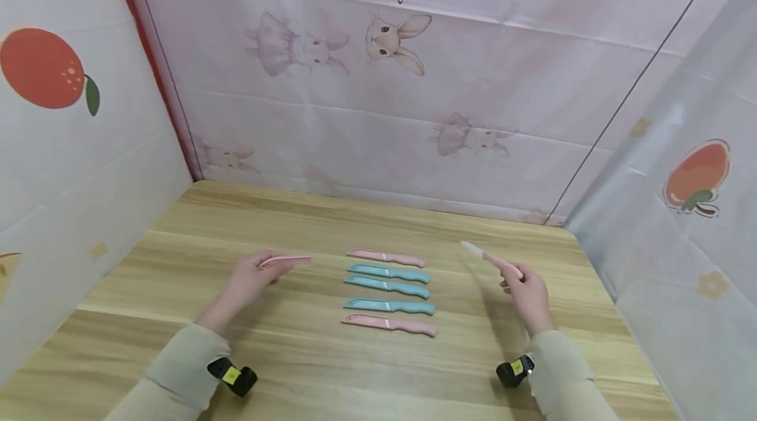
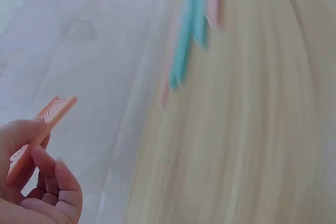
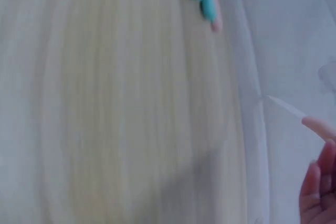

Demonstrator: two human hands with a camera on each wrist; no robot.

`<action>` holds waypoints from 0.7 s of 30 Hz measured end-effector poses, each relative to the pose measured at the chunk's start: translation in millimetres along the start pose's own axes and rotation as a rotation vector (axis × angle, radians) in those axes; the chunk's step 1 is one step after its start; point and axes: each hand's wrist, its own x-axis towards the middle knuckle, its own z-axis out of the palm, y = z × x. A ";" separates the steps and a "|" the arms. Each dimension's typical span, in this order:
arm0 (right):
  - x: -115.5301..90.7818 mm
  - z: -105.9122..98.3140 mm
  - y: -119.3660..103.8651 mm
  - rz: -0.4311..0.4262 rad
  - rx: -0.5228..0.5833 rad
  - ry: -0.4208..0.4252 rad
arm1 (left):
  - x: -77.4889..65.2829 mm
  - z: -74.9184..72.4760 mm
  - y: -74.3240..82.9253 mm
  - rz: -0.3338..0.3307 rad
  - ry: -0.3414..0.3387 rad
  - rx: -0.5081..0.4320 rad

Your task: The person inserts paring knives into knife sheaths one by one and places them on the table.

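Note:
On the left, my left hand (image 1: 253, 276) pinches a pink knife sheath (image 1: 296, 259) between thumb and fingers above the table. Its open end shows in the left wrist view as a hollow pink sleeve (image 2: 62, 109). Over on the right, my right hand (image 1: 527, 291) grips a small knife by its pink handle (image 1: 501, 263), the bare pale blade (image 1: 471, 249) pointing up and left. Between the hands lies a column of sheathed knives: a pink knife (image 1: 386, 257) farthest away, several blue knives (image 1: 387, 286) in the middle, and another pink knife (image 1: 388, 324) nearest me.
The wooden table (image 1: 284, 368) has a printed rabbit cloth (image 1: 355, 99) hanging behind it. Patterned cloth walls stand at the left (image 1: 77, 165) and right (image 1: 662, 263) sides. Each wrist wears a small black camera, one on the left sleeve (image 1: 183, 362).

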 end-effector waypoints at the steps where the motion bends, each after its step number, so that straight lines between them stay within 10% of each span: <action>1: -2.8 2.0 -3.2 -0.013 0.066 0.026 | -0.9 5.8 3.5 -0.021 -0.007 -0.055; 10: -36.4 39.5 -51.7 -0.136 0.677 0.150 | -9.8 69.1 38.3 -0.199 0.016 -0.821; 21: -78.6 81.6 -74.9 -0.117 0.987 0.039 | -17.3 122.0 56.1 -0.294 0.078 -1.029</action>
